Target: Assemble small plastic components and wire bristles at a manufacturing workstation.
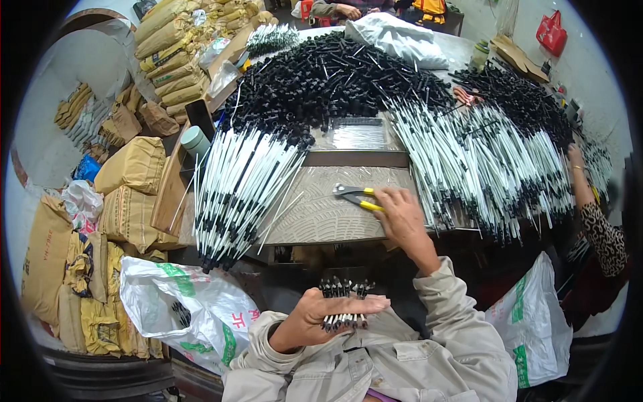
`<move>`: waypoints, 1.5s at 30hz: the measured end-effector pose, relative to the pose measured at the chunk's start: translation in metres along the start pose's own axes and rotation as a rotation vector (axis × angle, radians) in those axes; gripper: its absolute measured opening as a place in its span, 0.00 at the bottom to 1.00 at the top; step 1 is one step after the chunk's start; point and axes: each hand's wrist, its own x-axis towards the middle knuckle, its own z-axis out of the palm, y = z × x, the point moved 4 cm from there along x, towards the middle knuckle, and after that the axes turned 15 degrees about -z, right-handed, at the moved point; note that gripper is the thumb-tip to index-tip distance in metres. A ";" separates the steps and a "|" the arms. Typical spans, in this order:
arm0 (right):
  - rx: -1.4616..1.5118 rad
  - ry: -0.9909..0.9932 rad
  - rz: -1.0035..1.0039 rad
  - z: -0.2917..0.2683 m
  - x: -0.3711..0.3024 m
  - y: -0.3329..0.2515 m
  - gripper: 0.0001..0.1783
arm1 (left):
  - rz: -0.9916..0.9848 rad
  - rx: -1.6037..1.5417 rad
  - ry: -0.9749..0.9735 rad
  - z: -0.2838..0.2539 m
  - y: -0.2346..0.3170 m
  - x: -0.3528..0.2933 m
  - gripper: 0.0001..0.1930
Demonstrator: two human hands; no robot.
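My left hand is in front of my body, low in the view, with its fingers laid straight across a bundle of thin black-and-white rods. The rods' black ends stick out above and below the fingers. On the patterned tabletop, my right hand has its fingers closed at the yellow handles of a pair of cutting pliers. The pliers' metal jaws point left. To the left, a large sheaf of white rods with black ends hangs over the table's front edge.
More white rods cover the table's right side. A heap of black parts spreads behind. A cup stands at left. White sacks flank me, and filled brown sacks are stacked left. Another person's arm reaches in at right.
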 end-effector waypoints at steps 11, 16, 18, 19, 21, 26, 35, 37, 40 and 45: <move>1.666 -0.186 -0.145 -0.008 -0.005 -0.083 0.36 | 0.034 0.075 -0.151 -0.003 0.025 0.025 0.24; 1.604 -0.433 -0.154 0.008 -0.042 -0.103 0.51 | -0.195 -0.128 -0.052 -0.001 0.040 0.016 0.18; 1.851 -0.431 0.041 0.034 -0.069 -0.103 0.55 | -0.225 -0.028 -0.037 -0.004 0.043 0.015 0.18; 1.817 -0.465 0.088 0.025 -0.070 -0.105 0.56 | -0.228 -0.082 -0.022 -0.003 0.046 0.016 0.16; 1.768 -0.511 0.165 0.016 -0.076 -0.110 0.58 | -0.298 -0.099 0.007 0.000 0.042 0.007 0.17; 1.825 -0.228 0.180 0.048 -0.113 -0.122 0.51 | -0.532 -0.431 -0.045 0.011 0.039 0.005 0.30; 1.538 -0.048 -0.358 0.046 -0.084 -0.118 0.51 | -0.114 -0.119 -0.636 0.005 0.018 -0.009 0.31; 1.503 -0.044 -0.361 0.031 -0.074 -0.107 0.54 | -0.252 -0.139 -0.608 0.002 0.012 -0.008 0.30; 1.651 0.052 -0.359 0.020 -0.047 -0.109 0.56 | 0.256 0.366 -0.562 0.006 0.017 -0.020 0.25; 2.130 0.051 0.097 0.030 -0.018 -0.083 0.50 | 0.121 0.315 -0.582 0.000 -0.008 -0.008 0.23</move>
